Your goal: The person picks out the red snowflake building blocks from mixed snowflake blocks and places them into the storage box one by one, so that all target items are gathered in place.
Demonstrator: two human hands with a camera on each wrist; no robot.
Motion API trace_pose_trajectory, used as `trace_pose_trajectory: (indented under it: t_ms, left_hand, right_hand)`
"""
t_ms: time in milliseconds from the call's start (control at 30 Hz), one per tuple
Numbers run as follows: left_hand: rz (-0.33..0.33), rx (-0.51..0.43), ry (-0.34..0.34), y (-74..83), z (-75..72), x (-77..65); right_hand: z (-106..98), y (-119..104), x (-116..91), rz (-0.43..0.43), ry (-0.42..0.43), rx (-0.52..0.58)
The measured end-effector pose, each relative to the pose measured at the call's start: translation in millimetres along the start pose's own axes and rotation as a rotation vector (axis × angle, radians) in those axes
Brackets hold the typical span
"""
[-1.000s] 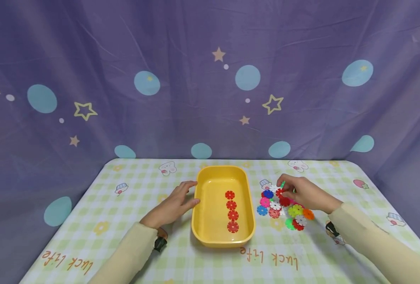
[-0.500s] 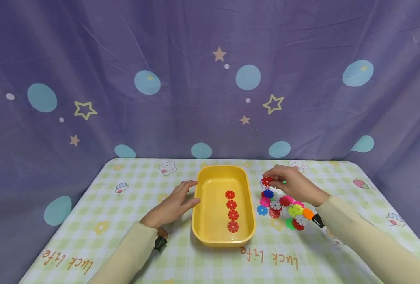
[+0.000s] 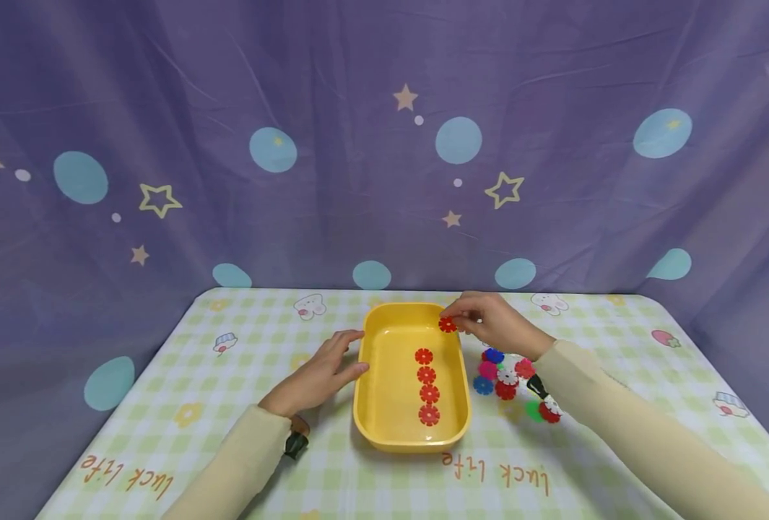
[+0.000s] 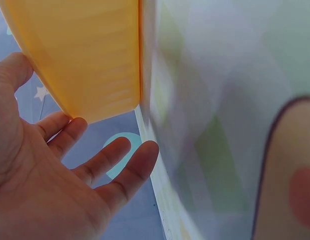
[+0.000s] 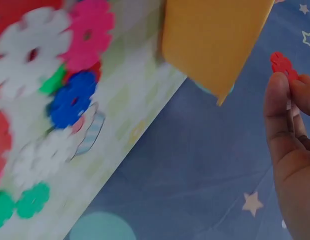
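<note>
Between thumb and fingertips, my right hand (image 3: 491, 321) pinches a red snowflake disc (image 3: 448, 324) over the far right corner of the yellow tray (image 3: 390, 442). The same red disc (image 5: 283, 64) shows at the fingertips in the right wrist view. Inside the tray, several red discs (image 3: 426, 375) lie flat in a column right of its middle. My left hand (image 3: 315, 374) is at the tray's left side, thumb and fingers spread with the fingertips at the rim. In the left wrist view, the thumb and some fingertips touch the tray wall (image 4: 84, 60).
Right of the tray lies a loose heap of mixed-colour snowflake discs (image 3: 507, 375), partly hidden by my right forearm. The checked tablecloth (image 3: 332, 477) ends at the back against a purple curtain (image 3: 332, 217).
My right hand picked the red disc from the heap and carried it left to the tray's far right corner. My left hand and the tray have stayed in place.
</note>
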State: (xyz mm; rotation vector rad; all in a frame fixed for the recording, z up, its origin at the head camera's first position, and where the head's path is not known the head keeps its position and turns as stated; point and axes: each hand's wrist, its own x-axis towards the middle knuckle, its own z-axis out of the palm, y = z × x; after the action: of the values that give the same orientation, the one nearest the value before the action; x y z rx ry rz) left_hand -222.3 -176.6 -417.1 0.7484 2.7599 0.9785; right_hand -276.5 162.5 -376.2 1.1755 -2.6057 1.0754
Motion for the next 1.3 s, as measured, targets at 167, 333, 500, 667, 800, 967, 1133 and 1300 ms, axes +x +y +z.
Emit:
trace_pose_trajectory:
  t_ms: [167,333,500,667,800,967,1133,1300]
  left_hand:
    - [-0.009,-0.001,-0.003,0.7,-0.4,0.2]
    - [-0.009,0.005,-0.005,0.3,0.1,0.2]
    - [-0.013,0.005,-0.008,0.9,0.5,0.6]
    - [-0.008,0.009,-0.003,0.9,0.8,1.2]
    - [-0.011,0.019,0.003,0.9,0.4,0.5]
    - [-0.002,0.025,0.009,1.0,-0.1,-0.5]
    - [0.001,0.021,0.011,0.1,0.1,-0.6]
    - [0.012,0.018,0.011,-0.6,0.2,-0.4]
  right_hand:
    - [10.8,0.7,17.8,-0.01,-0.046,0.027]
    - [21.4,5.1,30.5,0.076,-0.134,0.076]
    - [29.8,9.7,38.2,0.141,-0.197,0.097]
    - [35.6,12.1,44.8,0.136,-0.219,0.043]
    - [39.3,14.0,50.7,0.133,-0.241,0.006]
    - [42.6,14.3,56.0,0.149,-0.256,-0.019]
    - [47.8,13.2,58.9,0.127,-0.235,-0.109]
    - [56.4,7.6,59.9,0.211,-0.181,-0.209]
